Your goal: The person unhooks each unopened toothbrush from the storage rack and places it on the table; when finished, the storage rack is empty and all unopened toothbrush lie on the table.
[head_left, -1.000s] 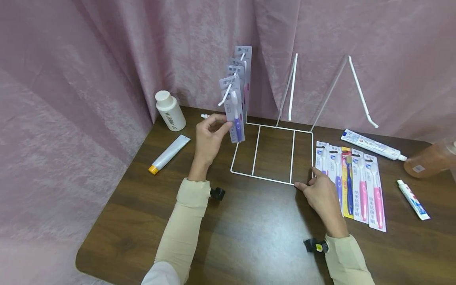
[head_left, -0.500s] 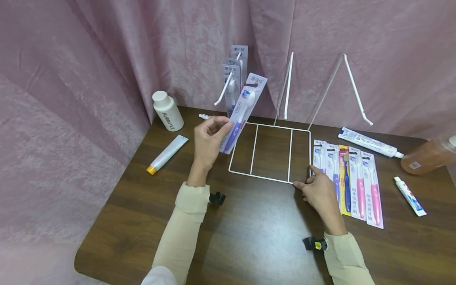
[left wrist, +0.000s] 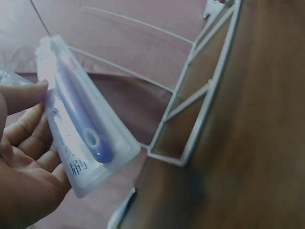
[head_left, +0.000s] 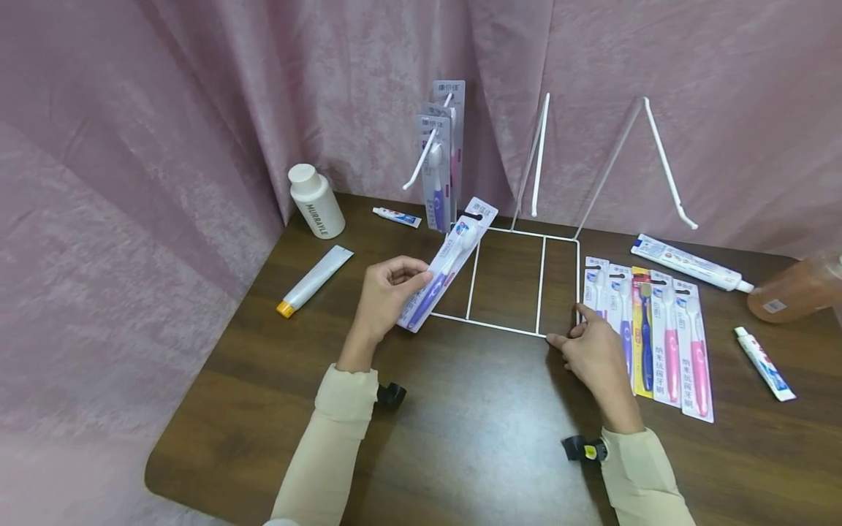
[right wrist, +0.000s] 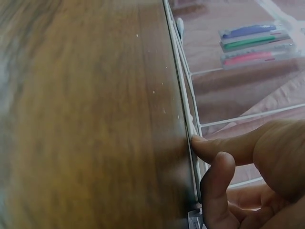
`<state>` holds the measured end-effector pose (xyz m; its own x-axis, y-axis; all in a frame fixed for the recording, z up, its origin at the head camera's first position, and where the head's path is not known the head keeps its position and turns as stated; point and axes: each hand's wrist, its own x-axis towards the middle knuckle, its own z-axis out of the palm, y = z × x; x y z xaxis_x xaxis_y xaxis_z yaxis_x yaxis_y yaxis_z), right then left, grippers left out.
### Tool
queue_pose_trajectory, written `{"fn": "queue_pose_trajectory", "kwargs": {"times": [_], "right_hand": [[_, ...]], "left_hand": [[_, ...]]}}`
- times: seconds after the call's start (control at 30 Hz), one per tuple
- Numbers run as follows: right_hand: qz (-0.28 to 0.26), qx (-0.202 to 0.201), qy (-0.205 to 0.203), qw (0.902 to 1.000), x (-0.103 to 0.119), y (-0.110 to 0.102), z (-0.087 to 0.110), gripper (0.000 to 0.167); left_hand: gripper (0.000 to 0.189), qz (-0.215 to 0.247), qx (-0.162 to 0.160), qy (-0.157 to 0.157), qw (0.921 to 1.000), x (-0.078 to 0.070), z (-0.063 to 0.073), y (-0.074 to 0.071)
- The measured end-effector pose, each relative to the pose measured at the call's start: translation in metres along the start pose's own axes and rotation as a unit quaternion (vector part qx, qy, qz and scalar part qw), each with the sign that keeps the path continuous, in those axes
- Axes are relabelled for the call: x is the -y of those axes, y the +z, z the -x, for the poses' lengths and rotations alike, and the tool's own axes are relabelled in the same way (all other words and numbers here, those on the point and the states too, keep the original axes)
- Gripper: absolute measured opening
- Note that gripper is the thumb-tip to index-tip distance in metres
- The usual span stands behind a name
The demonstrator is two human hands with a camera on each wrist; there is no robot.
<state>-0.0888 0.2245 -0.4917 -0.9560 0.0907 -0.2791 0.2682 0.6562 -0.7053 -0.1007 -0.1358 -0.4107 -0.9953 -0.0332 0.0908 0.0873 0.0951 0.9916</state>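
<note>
My left hand [head_left: 389,298] pinches the lower end of a packaged purple toothbrush [head_left: 449,267] between thumb and fingers. The pack tilts up to the right over the left side of a white wire display rack [head_left: 506,328]. In the left wrist view, the purple handle [left wrist: 83,112] shows through clear plastic. Several packaged toothbrushes [head_left: 435,175] hang from the rack's left hook. My right hand [head_left: 594,356] grips the rack's front right corner, thumb at the front wire and index finger at the side wire. The right wrist view shows the thumb [right wrist: 214,148] against the wire.
Several packaged toothbrushes [head_left: 671,343] lie in a row right of the rack. Toothpaste tubes [head_left: 691,264] lie on both sides of the wooden table [head_left: 263,438]. A white bottle [head_left: 317,202] stands back left, an orange-brown bottle [head_left: 792,292] at right. Pink curtain [head_left: 368,73] hangs behind.
The left hand has taken the front purple toothbrush pack off the left hook, then lowered it toward me and tilted it rightward. The right hand stays at the rack's corner.
</note>
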Motion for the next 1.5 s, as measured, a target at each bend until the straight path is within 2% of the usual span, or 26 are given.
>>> {"fn": "queue_pose_trajectory", "kwargs": {"times": [0.2,0.37,0.5,0.67,0.77,0.87,0.9,1.0,1.1,1.33,1.5], "right_hand": [[0.011,-0.006,0.004,0.9999,0.016,-0.005,0.012,0.095],[0.012,-0.005,0.004,0.9999,0.02,-0.006,0.014,0.097],[0.016,-0.006,0.001,0.9998,0.018,-0.006,0.012,0.097],[0.039,0.0,-0.002,0.9992,0.034,-0.011,0.024,0.092],[0.043,-0.004,-0.008,0.999,0.03,-0.01,0.021,0.094],[0.04,-0.011,-0.013,0.999,0.022,-0.007,0.015,0.094],[0.038,-0.012,-0.016,0.9991,0.02,-0.007,0.015,0.095],[0.035,-0.008,-0.009,0.9993,0.022,-0.007,0.016,0.095],[0.038,-0.008,-0.007,0.9992,0.016,-0.006,0.011,0.097],[0.03,-0.014,-0.014,0.9994,0.01,-0.004,0.007,0.098],[0.033,-0.019,-0.014,0.9992,0.009,-0.002,0.006,0.098]], "left_hand": [[0.015,-0.032,0.017,-0.066,0.9971,0.016,0.005,-0.011],[0.017,-0.077,0.031,-0.096,0.9919,0.025,0.006,-0.019],[0.017,-0.108,0.021,-0.115,0.9872,0.032,0.006,-0.025],[0.017,-0.123,-0.004,-0.144,0.9819,0.039,0.004,-0.03],[0.017,-0.133,-0.017,-0.163,0.9776,0.041,0.003,-0.031],[0.019,-0.152,-0.018,-0.163,0.9746,0.046,0.0,-0.033],[0.019,-0.167,-0.018,-0.158,0.9731,0.052,-0.003,-0.035],[0.018,-0.209,-0.019,-0.155,0.9652,0.074,-0.013,-0.04],[0.017,-0.255,-0.021,-0.161,0.9531,0.093,-0.023,-0.041],[0.023,-0.343,-0.018,-0.177,0.9224,0.102,-0.029,-0.034],[0.024,-0.368,-0.014,-0.186,0.9109,0.1,-0.029,-0.031]]}}
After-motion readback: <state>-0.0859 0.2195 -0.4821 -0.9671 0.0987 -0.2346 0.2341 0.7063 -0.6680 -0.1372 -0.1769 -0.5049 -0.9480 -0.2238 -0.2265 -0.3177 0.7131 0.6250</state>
